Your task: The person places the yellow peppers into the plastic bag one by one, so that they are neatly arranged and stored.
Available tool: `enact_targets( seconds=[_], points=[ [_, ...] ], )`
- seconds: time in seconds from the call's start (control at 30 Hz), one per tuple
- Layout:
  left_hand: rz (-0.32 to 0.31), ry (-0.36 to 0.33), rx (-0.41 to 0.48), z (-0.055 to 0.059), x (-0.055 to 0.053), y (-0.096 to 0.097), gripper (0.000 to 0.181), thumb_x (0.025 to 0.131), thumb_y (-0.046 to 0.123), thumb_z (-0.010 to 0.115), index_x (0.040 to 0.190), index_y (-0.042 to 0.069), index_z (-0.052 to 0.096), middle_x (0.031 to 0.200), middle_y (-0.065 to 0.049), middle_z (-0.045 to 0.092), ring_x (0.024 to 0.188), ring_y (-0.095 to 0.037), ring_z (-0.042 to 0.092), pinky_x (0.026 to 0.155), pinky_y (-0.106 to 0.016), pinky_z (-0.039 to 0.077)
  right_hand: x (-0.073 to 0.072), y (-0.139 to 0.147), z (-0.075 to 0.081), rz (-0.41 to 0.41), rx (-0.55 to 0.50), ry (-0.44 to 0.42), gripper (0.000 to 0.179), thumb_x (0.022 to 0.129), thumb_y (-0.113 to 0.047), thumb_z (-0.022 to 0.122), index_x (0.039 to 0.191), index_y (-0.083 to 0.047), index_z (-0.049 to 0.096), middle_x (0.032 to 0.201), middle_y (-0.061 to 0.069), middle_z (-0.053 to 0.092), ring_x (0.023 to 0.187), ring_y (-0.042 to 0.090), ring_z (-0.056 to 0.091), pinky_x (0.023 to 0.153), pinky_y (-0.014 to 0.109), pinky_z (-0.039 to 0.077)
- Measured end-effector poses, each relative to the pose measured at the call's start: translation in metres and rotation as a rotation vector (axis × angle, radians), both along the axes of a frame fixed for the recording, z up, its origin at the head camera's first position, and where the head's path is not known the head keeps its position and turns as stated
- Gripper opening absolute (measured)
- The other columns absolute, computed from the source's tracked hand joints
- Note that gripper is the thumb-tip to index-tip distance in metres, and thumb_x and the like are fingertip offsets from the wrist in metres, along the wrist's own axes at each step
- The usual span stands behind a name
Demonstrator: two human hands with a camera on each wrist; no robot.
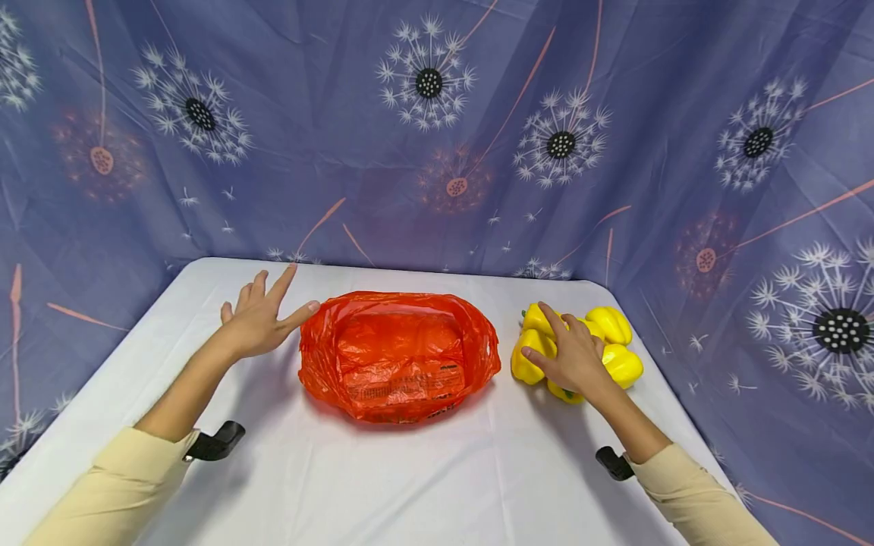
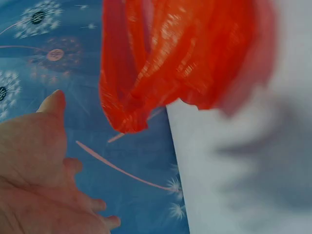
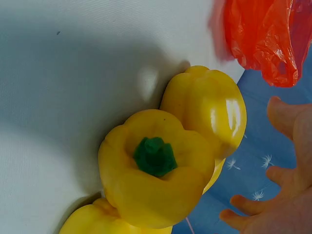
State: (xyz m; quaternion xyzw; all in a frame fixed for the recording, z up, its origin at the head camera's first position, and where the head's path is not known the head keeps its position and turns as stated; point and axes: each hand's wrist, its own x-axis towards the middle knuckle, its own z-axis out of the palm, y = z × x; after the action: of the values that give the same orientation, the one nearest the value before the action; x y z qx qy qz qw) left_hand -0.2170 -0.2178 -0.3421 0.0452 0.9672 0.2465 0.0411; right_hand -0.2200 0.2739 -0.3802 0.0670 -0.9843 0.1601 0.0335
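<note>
left hand (image 1: 256, 322), fingers spread wide, is just left of the bag (image 1: 400, 353); right hand (image 1: 575, 358), fingers apart, is at the peppers (image 1: 623, 367) right of the bag, partly hiding them. the bag's mouth faces up, long axis left to right. white table (image 1: 410, 485) beneath the bag, dandelion curtain (image 1: 307, 114) behind; the bag's print is illegible.
</note>
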Motion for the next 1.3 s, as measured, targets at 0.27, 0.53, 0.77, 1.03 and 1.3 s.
enact_targets(
  seconds=[0.27, 0.53, 0.77, 1.03, 1.3],
  points=[
    [-0.078, -0.098, 0.327, 0.007, 0.006, 0.001, 0.087, 0.102, 0.060, 0.042, 0.163, 0.028, -0.013, 0.167, -0.026, -0.013, 0.151, -0.055, -0.007, 0.109, -0.081, 0.006, 0.001, -0.003, 0.003, 0.012, -0.021, -0.013, 0.090, 0.089, -0.044, 0.072, 0.161, -0.018, 0.025, 0.153, 0.033, 0.036, 0.143, 0.051, 0.029, 0.104, 0.072, 0.023],
    [-0.077, -0.165, 0.610, 0.015, 0.015, -0.003, 0.086, 0.101, 0.055, 0.050, 0.160, 0.045, -0.012, 0.170, -0.016, -0.012, 0.156, -0.042, -0.011, 0.116, -0.073, 0.007, -0.001, -0.003, 0.002, 0.014, -0.022, -0.041, 0.100, 0.081, -0.042, 0.081, 0.161, -0.018, 0.026, 0.154, 0.032, 0.036, 0.144, 0.050, 0.028, 0.104, 0.071, 0.024],
    [-0.046, -0.175, 0.713, 0.014, 0.017, -0.003, 0.089, 0.100, 0.051, 0.055, 0.164, 0.034, -0.005, 0.170, -0.019, 0.010, 0.156, -0.043, 0.006, 0.116, -0.072, 0.010, -0.001, -0.003, -0.001, 0.027, -0.026, -0.054, 0.105, 0.075, -0.037, 0.088, 0.159, -0.015, 0.030, 0.151, 0.031, 0.041, 0.140, 0.050, 0.036, 0.103, 0.072, 0.028],
    [-0.030, -0.165, 0.734, 0.005, 0.016, -0.001, 0.081, 0.101, 0.048, 0.055, 0.165, 0.021, 0.013, 0.151, -0.026, 0.049, 0.155, -0.042, 0.018, 0.116, -0.073, 0.011, -0.003, -0.002, -0.005, 0.046, -0.030, -0.033, 0.105, 0.072, -0.031, 0.090, 0.158, -0.011, 0.033, 0.148, 0.031, 0.046, 0.138, 0.049, 0.040, 0.104, 0.074, 0.030],
    [-0.043, -0.198, 0.704, -0.003, 0.012, 0.006, 0.076, 0.104, 0.046, 0.050, 0.163, 0.011, 0.019, 0.142, -0.025, 0.056, 0.156, -0.043, 0.011, 0.117, -0.072, 0.007, -0.005, -0.003, -0.008, 0.033, -0.036, -0.053, 0.103, 0.072, -0.028, 0.091, 0.156, -0.009, 0.034, 0.148, 0.030, 0.046, 0.139, 0.049, 0.040, 0.104, 0.073, 0.031]
  ],
)
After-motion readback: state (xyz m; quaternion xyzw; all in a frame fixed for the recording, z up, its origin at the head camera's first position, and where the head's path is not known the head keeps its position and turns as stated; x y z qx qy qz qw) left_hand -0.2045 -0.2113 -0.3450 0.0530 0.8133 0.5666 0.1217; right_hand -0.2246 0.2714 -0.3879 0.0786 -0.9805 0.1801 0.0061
